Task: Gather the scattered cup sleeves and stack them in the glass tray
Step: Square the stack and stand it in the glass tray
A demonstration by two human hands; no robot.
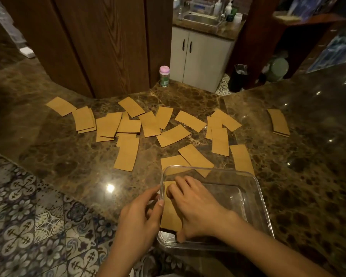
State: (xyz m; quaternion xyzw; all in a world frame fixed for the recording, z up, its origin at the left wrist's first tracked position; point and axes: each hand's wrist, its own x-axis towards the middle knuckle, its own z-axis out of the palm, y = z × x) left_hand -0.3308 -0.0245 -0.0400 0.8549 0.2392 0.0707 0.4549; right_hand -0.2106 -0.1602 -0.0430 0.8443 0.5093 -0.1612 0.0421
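Dark brown marbled bench [68, 156], flat brown cardboard cup sleeves [173, 135] scattered across it. Right hand [196, 208] clasps a small sleeve stack [171, 216] end to end, seating it inside the clear square glass tray [265, 206]; left hand [140, 218] grips the tray's left wall, likely steadying it.

Both forearms reach from the counter's [68, 156] near edge, left hand [142, 213] curled on the left wall of the glass tray [255, 198], right hand [197, 206] pinching the cup sleeves [171, 214] between fingers and thumb.
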